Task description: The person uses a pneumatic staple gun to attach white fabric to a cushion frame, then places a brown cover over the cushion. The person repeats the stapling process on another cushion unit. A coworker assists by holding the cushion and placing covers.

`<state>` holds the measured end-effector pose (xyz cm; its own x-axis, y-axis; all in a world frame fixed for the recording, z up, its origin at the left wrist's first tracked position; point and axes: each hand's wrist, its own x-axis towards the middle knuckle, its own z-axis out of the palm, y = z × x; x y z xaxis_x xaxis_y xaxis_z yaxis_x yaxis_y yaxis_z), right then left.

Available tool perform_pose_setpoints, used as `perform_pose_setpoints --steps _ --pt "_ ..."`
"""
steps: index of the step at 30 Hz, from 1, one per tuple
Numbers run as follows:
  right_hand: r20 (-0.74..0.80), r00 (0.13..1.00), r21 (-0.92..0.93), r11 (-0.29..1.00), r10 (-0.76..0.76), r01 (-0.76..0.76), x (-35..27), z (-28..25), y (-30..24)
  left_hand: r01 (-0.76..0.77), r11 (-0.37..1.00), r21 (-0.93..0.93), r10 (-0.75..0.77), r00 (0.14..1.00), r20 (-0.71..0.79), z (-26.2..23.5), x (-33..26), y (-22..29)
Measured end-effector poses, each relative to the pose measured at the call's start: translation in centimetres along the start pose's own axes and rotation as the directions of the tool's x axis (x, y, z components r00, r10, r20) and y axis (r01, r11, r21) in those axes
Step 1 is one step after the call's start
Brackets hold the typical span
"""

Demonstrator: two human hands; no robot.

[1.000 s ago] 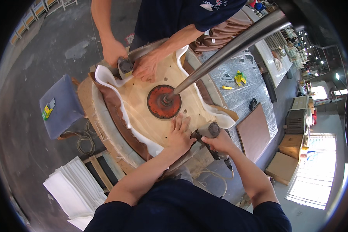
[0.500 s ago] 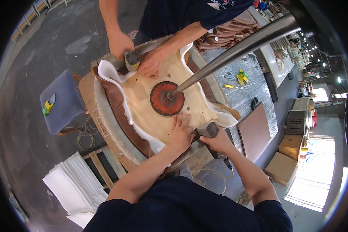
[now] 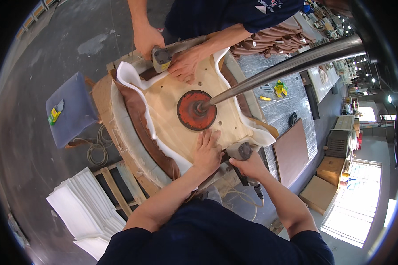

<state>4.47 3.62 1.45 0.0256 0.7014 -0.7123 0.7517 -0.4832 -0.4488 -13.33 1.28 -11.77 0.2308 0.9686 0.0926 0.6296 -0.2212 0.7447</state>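
Note:
My left hand [image 3: 208, 152] presses on the near edge of a pale wooden panel [image 3: 168, 104], its fingers stretched toward a round red plate [image 3: 190, 119]. My right hand [image 3: 252, 165] is wrapped round the grip of a staple gun [image 3: 239, 151], whose head sits at the panel's near right edge. White padding [image 3: 148, 119] and brown leather-like cover material [image 3: 137, 112] line the panel's sides. Across from me, a co-worker's one hand [image 3: 149, 40] holds another staple gun [image 3: 162, 58] at the far edge. Their other hand [image 3: 184, 65] lies on the panel.
A thick metal post [image 3: 278, 68] slants from the red plate to the upper right. Left stands a blue-topped stool [image 3: 71, 115] with a small box [image 3: 54, 116]. White sheets [image 3: 82, 205] are stacked at lower left. A plastic-covered table [image 3: 292, 101] on the right bears a brown board [image 3: 292, 152].
The view has shifted slightly, so the panel sits a little farther right. My hands and the co-worker's keep nearly the same places on the panel.

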Motion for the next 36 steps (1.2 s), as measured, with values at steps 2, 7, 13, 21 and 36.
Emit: perform_pose_setpoints --steps 2,7,13,21,36 --pt "-0.007 1.0 0.01 1.0 0.0 0.0 0.2 -0.1 0.1 -0.031 0.999 0.016 0.031 1.0 0.002 -0.3 -0.1 -0.4" --pt "0.05 0.999 0.127 0.992 0.011 -0.017 -0.5 -0.4 0.4 -0.021 1.0 0.015 0.02 0.999 0.033 -1.1 -1.0 -0.3" --pt "0.023 1.0 0.045 0.999 0.01 -0.011 -1.7 1.3 -1.1 -0.001 0.999 0.037 0.001 1.0 0.006 -1.3 -0.9 0.0" --pt "0.042 0.999 0.133 0.991 -0.034 0.028 -1.0 1.1 -0.1 0.109 0.991 0.076 -0.119 0.983 0.14 -3.7 -2.5 0.5" --pt "0.047 0.996 0.05 0.996 -0.071 0.069 -1.2 2.6 -0.5 0.181 0.977 0.109 -0.182 0.983 0.002 -2.3 -2.8 -0.2"
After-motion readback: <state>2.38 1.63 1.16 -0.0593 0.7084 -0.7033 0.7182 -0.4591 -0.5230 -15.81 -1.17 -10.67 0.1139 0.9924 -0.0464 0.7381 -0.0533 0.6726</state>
